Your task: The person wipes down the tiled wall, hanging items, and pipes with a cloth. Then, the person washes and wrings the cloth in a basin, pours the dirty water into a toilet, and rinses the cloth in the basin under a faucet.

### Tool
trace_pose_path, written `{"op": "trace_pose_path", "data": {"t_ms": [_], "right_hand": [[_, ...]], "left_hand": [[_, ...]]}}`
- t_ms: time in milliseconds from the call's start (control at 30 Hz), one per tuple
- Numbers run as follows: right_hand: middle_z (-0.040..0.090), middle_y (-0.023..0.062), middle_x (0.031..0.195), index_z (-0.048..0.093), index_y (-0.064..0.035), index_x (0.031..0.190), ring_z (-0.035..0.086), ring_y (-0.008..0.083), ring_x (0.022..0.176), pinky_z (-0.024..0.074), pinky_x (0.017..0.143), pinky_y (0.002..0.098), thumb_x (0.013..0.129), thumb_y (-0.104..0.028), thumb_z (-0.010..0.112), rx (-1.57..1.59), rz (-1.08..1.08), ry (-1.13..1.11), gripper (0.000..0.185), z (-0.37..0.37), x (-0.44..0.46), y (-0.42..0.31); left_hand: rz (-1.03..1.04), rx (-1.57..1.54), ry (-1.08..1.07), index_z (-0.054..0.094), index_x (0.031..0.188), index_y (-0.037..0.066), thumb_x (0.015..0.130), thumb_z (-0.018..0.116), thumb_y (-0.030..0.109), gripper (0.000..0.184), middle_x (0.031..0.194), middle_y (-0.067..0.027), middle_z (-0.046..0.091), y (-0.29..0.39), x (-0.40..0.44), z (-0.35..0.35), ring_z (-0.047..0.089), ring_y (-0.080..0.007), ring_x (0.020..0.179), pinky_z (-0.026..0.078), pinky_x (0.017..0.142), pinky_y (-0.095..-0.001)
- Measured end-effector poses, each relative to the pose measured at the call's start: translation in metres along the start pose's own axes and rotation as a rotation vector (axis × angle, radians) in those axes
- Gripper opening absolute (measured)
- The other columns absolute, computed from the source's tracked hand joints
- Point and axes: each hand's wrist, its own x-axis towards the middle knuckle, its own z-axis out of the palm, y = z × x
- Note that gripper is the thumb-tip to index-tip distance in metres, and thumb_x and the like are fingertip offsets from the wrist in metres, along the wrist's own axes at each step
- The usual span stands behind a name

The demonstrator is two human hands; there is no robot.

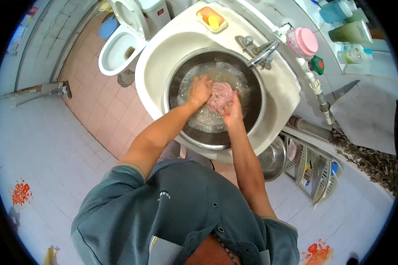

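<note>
A bunched, wet pink cloth is in the water of a round metal basin. My left hand is at the cloth's left edge, its fingers curled and pressed against it. On the other side, my right hand grips the cloth's lower right part, with some fingers hidden beneath it. The cloth is squeezed between both hands. The water around it is rippled and slightly cloudy.
The basin stands in a white sink, under a metal faucet. A soap dish holds orange and yellow pieces. A toilet stands left, a plastic rack right, and a pink-lidded jar beside the faucet.
</note>
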Motion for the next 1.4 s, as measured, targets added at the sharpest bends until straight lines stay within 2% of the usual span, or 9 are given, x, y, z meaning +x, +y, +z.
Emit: {"op": "trace_pose_path", "data": {"t_ms": [100,267,400,667,800,967,1133,1167,1400], "right_hand": [[-0.002,0.0123,0.161,-0.001,-0.0253,0.155,0.01,0.0447,0.145,0.0169,0.108,0.0691,0.09,-0.07,0.04,-0.012,0.174,0.203,0.089,-0.004,-0.038,-0.018],[0.036,0.0171,0.146,0.029,-0.0164,0.148,0.045,0.0406,0.125,0.0381,0.1,0.0628,0.091,-0.068,0.04,0.143,0.154,-0.07,0.078,-0.04,-0.015,-0.004],[0.059,0.0154,0.119,0.051,-0.0067,0.131,0.062,0.0312,0.098,0.0518,0.088,0.0529,0.098,-0.056,0.04,0.674,0.201,-0.322,0.06,-0.055,0.009,0.005],[0.065,0.0111,0.111,0.054,-0.0062,0.121,0.063,0.0249,0.104,0.0534,0.085,0.0349,0.1,-0.038,0.047,-0.012,-0.047,0.187,0.039,0.009,0.003,0.019],[0.045,0.0152,0.142,0.037,-0.0207,0.144,0.048,0.0357,0.127,0.0412,0.099,0.058,0.095,-0.064,0.039,-0.147,0.181,0.4,0.065,0.009,-0.038,-0.014],[0.048,0.0151,0.138,0.041,-0.0166,0.139,0.048,0.0365,0.123,0.0386,0.101,0.0587,0.092,-0.07,0.038,0.06,0.158,0.073,0.071,-0.013,-0.026,-0.003],[0.063,0.0083,0.117,0.056,-0.0046,0.119,0.056,0.0198,0.108,0.0461,0.095,0.0344,0.1,-0.047,0.044,0.344,0.131,-0.765,0.048,-0.128,0.075,0.041],[0.066,0.006,0.112,0.061,-0.007,0.116,0.059,0.0175,0.105,0.0471,0.09,0.0279,0.101,-0.04,0.044,-0.297,-0.421,-0.31,0.04,-0.103,0.057,0.061],[0.052,0.0111,0.137,0.045,-0.0054,0.138,0.055,0.0262,0.119,0.0398,0.104,0.0406,0.097,-0.055,0.043,-0.174,0.046,0.213,0.064,0.008,-0.016,-0.004]], "left_hand": [[-0.185,-0.103,0.027,0.058,0.121,0.004,0.089,0.057,0.01,0.032,0.103,-0.0236,0.063,-0.017,-0.002,0.009,0.064,-0.0372,0.086,0.053,0.075,-0.0422],[0.136,-0.845,-0.626,0.057,0.121,0.004,0.088,0.055,0.006,0.034,0.098,-0.018,0.064,0.018,-0.065,0.049,0.064,-0.0318,0.092,0.05,0.083,-0.0366],[0.222,-0.24,-0.265,0.061,0.109,0.004,0.087,0.059,0.015,0.024,0.092,-0.0182,0.066,0.097,-0.11,0.0,0.064,-0.0344,0.092,0.05,0.081,-0.0403],[-0.286,-0.14,-0.211,0.058,0.118,0.005,0.095,0.051,0.032,0.036,0.093,-0.027,0.065,0.024,-0.015,-0.009,0.061,-0.0478,0.089,0.047,0.087,-0.0517],[-0.116,-0.156,-0.08,0.054,0.126,0.005,0.094,0.053,0.018,0.035,0.104,-0.0233,0.063,-0.027,-0.003,0.016,0.063,-0.0388,0.091,0.054,0.076,-0.0448],[-0.413,-0.999,-0.758,0.055,0.126,0.007,0.094,0.054,0.01,0.032,0.117,-0.0125,0.058,0.062,-0.068,-0.007,0.063,-0.0262,0.096,0.059,0.062,-0.0341],[-0.062,-0.505,-0.584,0.059,0.115,0.005,0.095,0.055,0.022,0.026,0.11,-0.02,0.062,0.097,-0.09,-0.028,0.064,-0.0333,0.094,0.053,0.076,-0.0431],[-0.099,-0.406,-0.463,0.059,0.113,0.006,0.095,0.054,0.024,0.026,0.106,-0.0218,0.062,0.085,-0.077,-0.017,0.064,-0.0352,0.094,0.051,0.077,-0.0443],[-0.072,0.003,-0.07,0.056,0.126,0.008,0.094,0.055,0.023,0.035,0.099,-0.0232,0.063,0.0,-0.007,-0.013,0.062,-0.0415,0.093,0.05,0.088,-0.0449]]}}
